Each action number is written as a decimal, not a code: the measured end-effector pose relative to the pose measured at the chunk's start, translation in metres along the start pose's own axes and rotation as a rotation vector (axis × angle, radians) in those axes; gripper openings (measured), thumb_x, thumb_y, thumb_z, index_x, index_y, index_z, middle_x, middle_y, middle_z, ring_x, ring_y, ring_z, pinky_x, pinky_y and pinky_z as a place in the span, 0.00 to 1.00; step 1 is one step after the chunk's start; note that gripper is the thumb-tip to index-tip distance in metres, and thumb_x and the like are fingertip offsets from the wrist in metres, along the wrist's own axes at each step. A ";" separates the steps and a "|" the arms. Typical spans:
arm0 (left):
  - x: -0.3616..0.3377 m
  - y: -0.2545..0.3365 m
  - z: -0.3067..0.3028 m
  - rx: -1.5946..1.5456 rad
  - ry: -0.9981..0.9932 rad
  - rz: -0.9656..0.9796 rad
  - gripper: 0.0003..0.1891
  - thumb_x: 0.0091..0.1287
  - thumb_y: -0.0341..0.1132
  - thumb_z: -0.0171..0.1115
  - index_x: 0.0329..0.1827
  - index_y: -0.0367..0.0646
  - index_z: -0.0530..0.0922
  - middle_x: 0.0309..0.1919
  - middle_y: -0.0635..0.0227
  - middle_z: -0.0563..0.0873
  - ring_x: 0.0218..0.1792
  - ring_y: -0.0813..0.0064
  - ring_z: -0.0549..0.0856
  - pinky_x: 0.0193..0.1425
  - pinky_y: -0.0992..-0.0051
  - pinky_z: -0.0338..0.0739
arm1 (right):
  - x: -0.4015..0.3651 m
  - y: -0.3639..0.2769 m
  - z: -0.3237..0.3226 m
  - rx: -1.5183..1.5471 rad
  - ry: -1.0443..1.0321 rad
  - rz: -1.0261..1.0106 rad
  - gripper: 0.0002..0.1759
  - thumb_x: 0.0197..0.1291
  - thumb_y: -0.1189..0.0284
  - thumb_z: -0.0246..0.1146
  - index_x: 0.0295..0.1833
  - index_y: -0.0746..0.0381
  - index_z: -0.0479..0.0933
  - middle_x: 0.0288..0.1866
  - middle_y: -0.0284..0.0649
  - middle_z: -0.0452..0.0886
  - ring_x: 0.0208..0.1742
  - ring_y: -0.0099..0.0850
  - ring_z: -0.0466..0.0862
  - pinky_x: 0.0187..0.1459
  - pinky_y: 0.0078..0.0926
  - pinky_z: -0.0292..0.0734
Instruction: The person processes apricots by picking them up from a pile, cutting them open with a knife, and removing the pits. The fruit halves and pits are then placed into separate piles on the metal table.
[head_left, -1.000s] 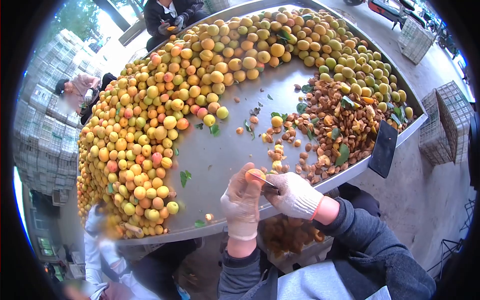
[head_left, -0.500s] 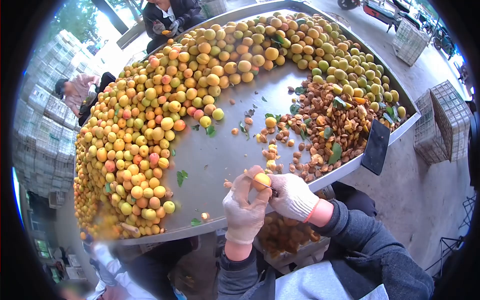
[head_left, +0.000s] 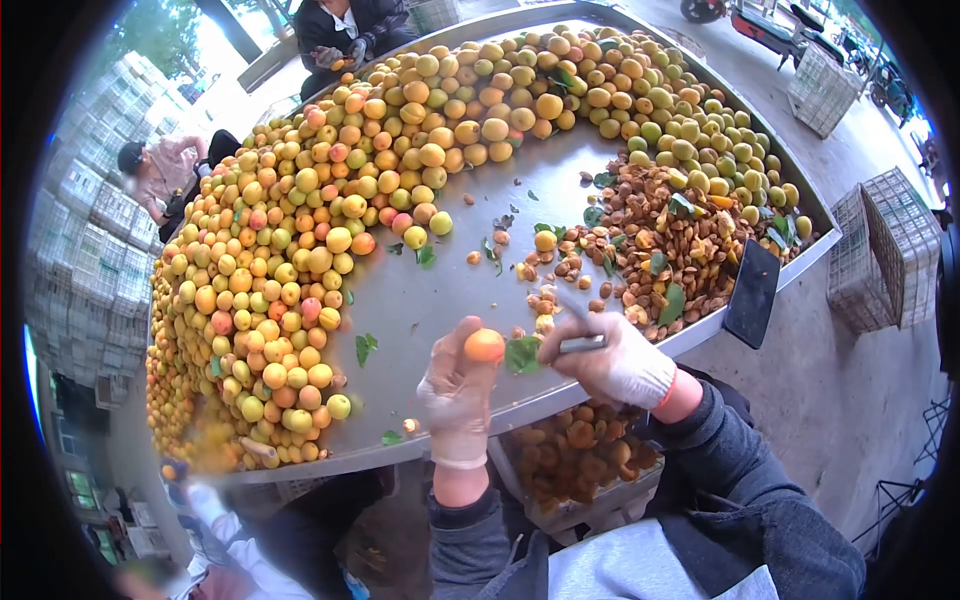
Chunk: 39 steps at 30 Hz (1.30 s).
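Now apricot (head_left: 484, 346) in left hand (head_left: 458, 398) fingers (head_left: 452, 348); right hand (head_left: 622, 362) probably holds knife (head_left: 581, 344).

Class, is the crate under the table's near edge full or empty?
Not empty: orange fruit pieces heap inside the crate; how full, cannot tell.

There's one table (head_left: 440, 290), its apricots (head_left: 300, 250) heaped past counting, the pits (head_left: 660, 240) likewise. Two gloved hands: left hand (head_left: 458, 395) with one apricot (head_left: 484, 346), right hand (head_left: 620, 362) with one knife (head_left: 582, 344). One phone (head_left: 752, 294), two wire crates (head_left: 890, 250) at right, two people (head_left: 340, 25) across.
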<state>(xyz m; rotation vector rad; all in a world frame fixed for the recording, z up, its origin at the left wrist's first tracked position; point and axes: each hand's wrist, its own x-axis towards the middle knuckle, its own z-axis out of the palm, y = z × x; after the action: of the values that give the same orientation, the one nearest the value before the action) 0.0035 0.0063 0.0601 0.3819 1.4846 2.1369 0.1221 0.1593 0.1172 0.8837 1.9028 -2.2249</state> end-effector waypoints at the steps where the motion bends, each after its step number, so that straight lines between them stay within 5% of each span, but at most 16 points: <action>1: -0.002 -0.002 0.002 -0.001 0.001 -0.001 0.21 0.61 0.24 0.68 0.58 0.33 0.77 0.45 0.62 0.83 0.45 0.72 0.84 0.52 0.73 0.80 | 0.005 0.007 0.001 -0.024 0.045 -0.168 0.10 0.57 0.75 0.64 0.45 0.63 0.81 0.33 0.35 0.83 0.36 0.23 0.81 0.43 0.23 0.77; 6: -0.009 -0.012 0.017 0.627 -0.098 0.251 0.20 0.58 0.23 0.69 0.54 0.33 0.77 0.45 0.64 0.84 0.43 0.74 0.84 0.52 0.77 0.79 | 0.020 0.026 0.010 -0.404 0.343 -0.785 0.14 0.58 0.69 0.66 0.47 0.65 0.79 0.35 0.45 0.83 0.38 0.33 0.84 0.45 0.27 0.77; 8: -0.011 -0.006 0.023 0.571 -0.100 0.162 0.19 0.58 0.23 0.69 0.53 0.33 0.77 0.46 0.62 0.84 0.43 0.73 0.85 0.51 0.76 0.80 | 0.017 0.020 0.003 -0.328 0.101 -0.529 0.17 0.57 0.68 0.67 0.50 0.66 0.79 0.33 0.45 0.83 0.37 0.34 0.84 0.45 0.29 0.78; 10: -0.011 -0.004 0.022 0.517 -0.093 0.075 0.18 0.58 0.23 0.69 0.53 0.33 0.78 0.47 0.59 0.84 0.43 0.72 0.85 0.50 0.74 0.82 | 0.024 0.030 -0.002 -0.309 0.145 -0.675 0.18 0.58 0.70 0.66 0.53 0.64 0.77 0.28 0.37 0.81 0.28 0.27 0.81 0.33 0.21 0.77; 12: -0.009 -0.001 0.014 -0.079 -0.149 -0.187 0.17 0.59 0.23 0.65 0.53 0.33 0.78 0.48 0.53 0.84 0.44 0.66 0.86 0.50 0.69 0.84 | 0.010 0.007 -0.008 0.287 0.014 -0.046 0.13 0.62 0.69 0.60 0.49 0.63 0.79 0.24 0.35 0.78 0.17 0.22 0.74 0.19 0.18 0.68; 13: -0.007 -0.002 0.011 -0.077 -0.153 -0.188 0.17 0.59 0.23 0.65 0.53 0.33 0.78 0.48 0.53 0.84 0.44 0.66 0.86 0.50 0.69 0.84 | 0.008 0.005 -0.006 0.295 -0.002 -0.070 0.13 0.63 0.68 0.55 0.48 0.62 0.79 0.21 0.33 0.76 0.12 0.17 0.67 0.13 0.14 0.58; 18: 0.001 -0.007 -0.005 -0.592 -0.160 -0.242 0.16 0.63 0.23 0.60 0.54 0.31 0.77 0.50 0.50 0.83 0.46 0.60 0.86 0.48 0.66 0.87 | -0.002 0.014 -0.030 0.394 -0.139 -0.049 0.15 0.61 0.67 0.58 0.48 0.64 0.80 0.22 0.35 0.79 0.15 0.20 0.72 0.18 0.17 0.66; 20: 0.000 -0.004 0.000 -0.571 -0.133 -0.274 0.15 0.65 0.24 0.60 0.55 0.31 0.76 0.50 0.50 0.83 0.46 0.60 0.86 0.48 0.65 0.86 | -0.010 0.003 -0.036 -0.331 -0.354 -0.236 0.17 0.59 0.63 0.63 0.47 0.64 0.82 0.32 0.38 0.84 0.31 0.27 0.83 0.36 0.25 0.78; 21: -0.001 -0.003 0.003 -0.553 -0.109 -0.310 0.15 0.66 0.25 0.59 0.56 0.30 0.76 0.50 0.50 0.83 0.46 0.60 0.86 0.49 0.64 0.86 | -0.008 0.006 -0.032 -0.330 -0.263 -0.216 0.17 0.57 0.63 0.67 0.46 0.63 0.82 0.39 0.39 0.86 0.40 0.29 0.84 0.46 0.28 0.78; 22: -0.003 -0.003 0.004 -0.551 -0.109 -0.315 0.15 0.66 0.25 0.59 0.56 0.30 0.76 0.50 0.50 0.83 0.46 0.60 0.86 0.49 0.64 0.86 | 0.008 0.033 -0.028 -0.288 -0.040 -0.500 0.14 0.55 0.71 0.68 0.47 0.63 0.82 0.29 0.34 0.84 0.26 0.20 0.80 0.33 0.19 0.76; 26: -0.008 -0.006 0.012 -0.349 -0.107 -0.295 0.17 0.68 0.28 0.59 0.58 0.30 0.75 0.49 0.52 0.83 0.46 0.63 0.86 0.51 0.67 0.85 | -0.004 -0.001 -0.018 0.210 0.169 -0.114 0.08 0.58 0.74 0.66 0.43 0.64 0.81 0.29 0.28 0.80 0.32 0.16 0.79 0.36 0.17 0.76; 29: -0.007 -0.010 0.019 -0.154 -0.067 -0.245 0.18 0.69 0.29 0.58 0.59 0.29 0.73 0.48 0.52 0.83 0.46 0.63 0.85 0.52 0.68 0.84 | 0.018 0.019 -0.004 -0.161 0.185 -0.550 0.08 0.57 0.76 0.67 0.43 0.64 0.81 0.30 0.29 0.81 0.32 0.18 0.80 0.36 0.17 0.76; 32: -0.008 -0.011 0.019 -0.051 -0.011 -0.211 0.19 0.69 0.27 0.57 0.61 0.28 0.71 0.49 0.50 0.82 0.46 0.61 0.85 0.52 0.68 0.84 | 0.021 0.031 0.002 -0.313 0.258 -0.651 0.08 0.56 0.77 0.68 0.42 0.64 0.81 0.32 0.30 0.82 0.34 0.19 0.81 0.39 0.17 0.76; 34: -0.008 -0.010 0.019 -0.059 -0.002 -0.201 0.19 0.69 0.25 0.57 0.61 0.28 0.71 0.49 0.50 0.82 0.46 0.61 0.85 0.52 0.68 0.84 | 0.018 0.028 0.001 -0.162 0.284 -0.789 0.08 0.58 0.76 0.65 0.44 0.64 0.80 0.27 0.32 0.80 0.26 0.19 0.78 0.28 0.18 0.74; 36: -0.008 -0.005 0.017 -0.266 -0.105 -0.310 0.19 0.67 0.26 0.61 0.60 0.30 0.74 0.48 0.56 0.84 0.46 0.67 0.86 0.54 0.70 0.83 | -0.001 0.004 -0.007 0.569 0.235 -0.335 0.09 0.61 0.76 0.61 0.46 0.65 0.77 0.21 0.32 0.75 0.16 0.19 0.71 0.17 0.18 0.64; 39: -0.009 -0.007 0.022 -0.338 -0.148 -0.435 0.19 0.67 0.28 0.61 0.60 0.30 0.74 0.47 0.58 0.84 0.45 0.67 0.86 0.53 0.70 0.83 | 0.013 0.008 -0.004 0.847 0.368 -0.516 0.09 0.64 0.78 0.55 0.49 0.63 0.75 0.17 0.30 0.64 0.11 0.19 0.60 0.13 0.18 0.54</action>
<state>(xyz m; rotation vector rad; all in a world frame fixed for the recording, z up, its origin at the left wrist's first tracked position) 0.0236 0.0206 0.0619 0.0808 0.9889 1.9098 0.1158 0.1655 0.1039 1.0083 1.3472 -3.5149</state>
